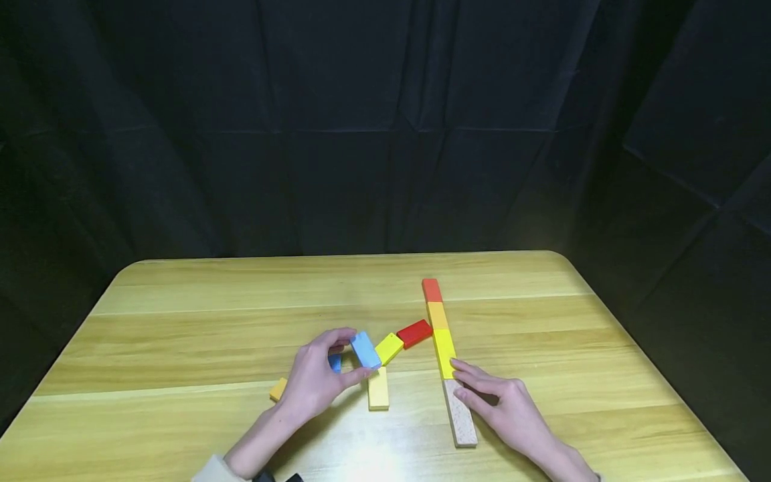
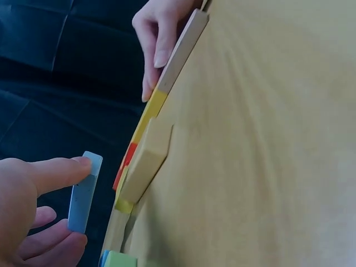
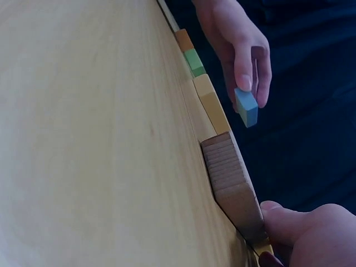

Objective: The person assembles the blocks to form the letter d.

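Observation:
A light blue block (image 1: 365,350) is pinched between the thumb and fingers of my left hand (image 1: 316,378), raised above the table. On the right, a straight row runs away from me: a speckled greyish block (image 1: 461,422), a yellow block (image 1: 444,348), an orange block (image 1: 437,315) and a red-orange block (image 1: 432,290) at the far end. My right hand (image 1: 508,408) rests its fingertips against the row's right side, by the joint of the yellow and speckled blocks. In the right wrist view, the thumb (image 3: 286,222) touches the speckled block's side.
Left of the row lie a red block (image 1: 414,333), a yellow block (image 1: 389,348) and a cream block (image 1: 378,391). A darker blue block (image 1: 334,362) and an orange block (image 1: 278,388) are partly behind my left hand. The right wrist view shows a green block (image 3: 194,61).

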Demonstrator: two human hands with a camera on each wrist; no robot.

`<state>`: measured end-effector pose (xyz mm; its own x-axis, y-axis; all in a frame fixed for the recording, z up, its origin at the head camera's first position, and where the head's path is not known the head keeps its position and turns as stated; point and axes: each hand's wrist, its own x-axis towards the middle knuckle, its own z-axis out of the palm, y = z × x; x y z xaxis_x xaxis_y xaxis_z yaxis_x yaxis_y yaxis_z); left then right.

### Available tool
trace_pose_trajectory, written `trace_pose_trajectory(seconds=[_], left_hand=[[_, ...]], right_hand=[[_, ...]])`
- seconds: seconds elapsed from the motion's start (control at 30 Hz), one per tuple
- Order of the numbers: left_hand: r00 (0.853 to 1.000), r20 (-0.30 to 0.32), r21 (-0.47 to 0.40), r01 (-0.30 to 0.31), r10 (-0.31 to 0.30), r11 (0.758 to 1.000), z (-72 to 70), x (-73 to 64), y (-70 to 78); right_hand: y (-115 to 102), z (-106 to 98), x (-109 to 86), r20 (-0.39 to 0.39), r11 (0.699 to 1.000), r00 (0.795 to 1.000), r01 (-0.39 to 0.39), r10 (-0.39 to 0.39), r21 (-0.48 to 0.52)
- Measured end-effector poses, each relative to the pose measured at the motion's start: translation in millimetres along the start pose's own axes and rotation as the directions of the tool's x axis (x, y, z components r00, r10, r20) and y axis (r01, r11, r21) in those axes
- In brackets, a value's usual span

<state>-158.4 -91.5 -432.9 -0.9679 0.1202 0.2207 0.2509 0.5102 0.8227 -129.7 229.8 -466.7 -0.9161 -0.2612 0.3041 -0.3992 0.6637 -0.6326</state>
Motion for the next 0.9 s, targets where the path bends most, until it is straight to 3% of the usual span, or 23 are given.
trace_pose_trajectory(seconds=[0.37, 0.57, 0.9], left_hand=[[0.994, 0.094, 0.016, -0.056, 0.055, 0.998, 6.7, -23.9, 2.7], [0.987, 0.119, -0.008, -0.104, 0.104, 0.995, 8.9, -31.2, 4.6], [0.979, 0.156, 0.023, -0.139, 0.134, 0.990, 10.8, -45.6, 8.6]], right_hand=[[0, -1, -0.2, -0.003, 1.000, 1.000, 0.012, -0.012, -0.012], [-1, -2, -0.5, 0.007, 1.000, 1.000, -0.002, 0.002, -0.011], [-2, -2, -0.2, 0.011, 0.999, 1.000, -0.024, 0.025, -0.022]])
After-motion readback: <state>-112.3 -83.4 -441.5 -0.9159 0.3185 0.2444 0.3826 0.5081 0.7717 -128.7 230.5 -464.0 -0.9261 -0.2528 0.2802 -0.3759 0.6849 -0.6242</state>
